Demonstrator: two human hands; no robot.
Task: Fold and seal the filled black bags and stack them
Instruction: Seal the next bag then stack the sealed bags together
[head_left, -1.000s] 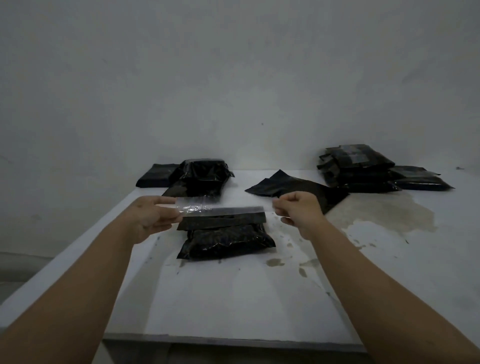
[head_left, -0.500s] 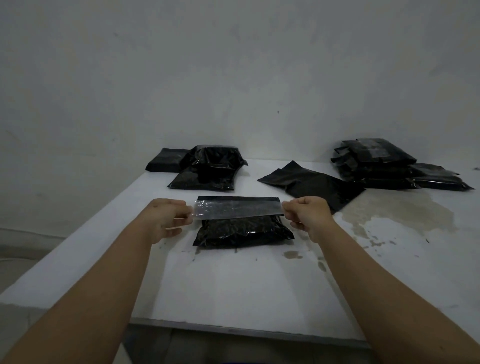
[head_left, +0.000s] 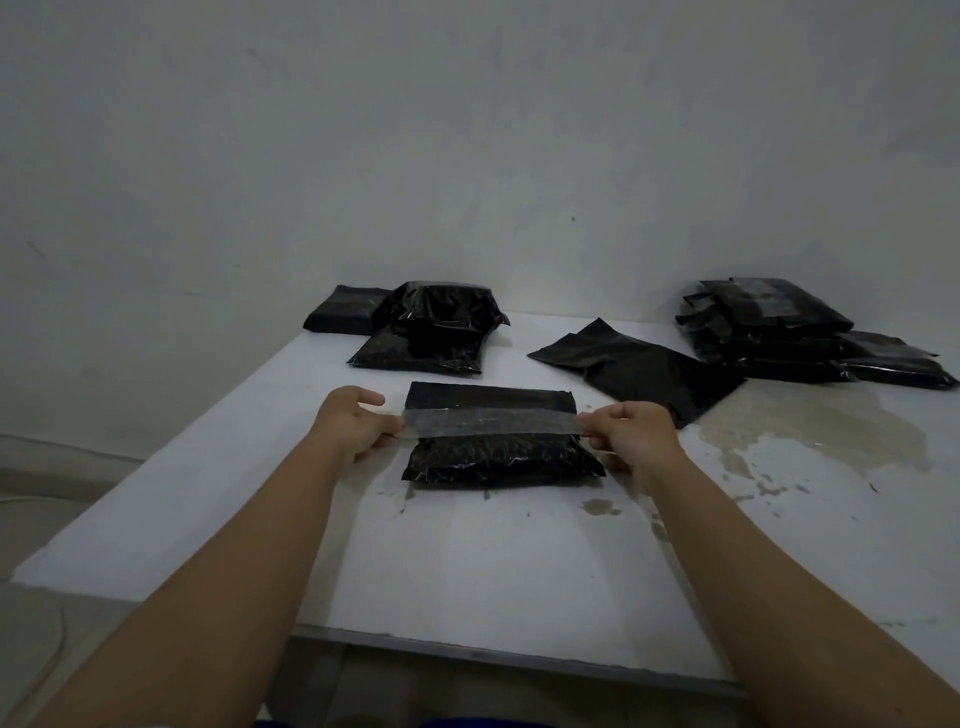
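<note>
At table (head_left: 467, 566) centre, filled black bag (head_left: 501, 453) lies flat, clear tape strip (head_left: 491, 422) stretched across it. Left hand (head_left: 353, 422) fingers pinch strip's left end; right hand (head_left: 636, 434) fingers pinch its right end.

filled black bag (head_left: 501, 457) lies flat on table betw. the two grips, glossy, lumpy, top flap folded over. clear tape strip (head_left: 491, 422) stretched straight across it, pinched at both ends, over the flap edge; whether it touches the bag can't be told. beyond the left grip: pile of filled black bags (head_left: 434, 332), unsealed-looking. beyond the right grip: flat empty black bag (head_left: 639, 366); further right, stack of sealed bags (head_left: 774, 327), taped tops.
</note>
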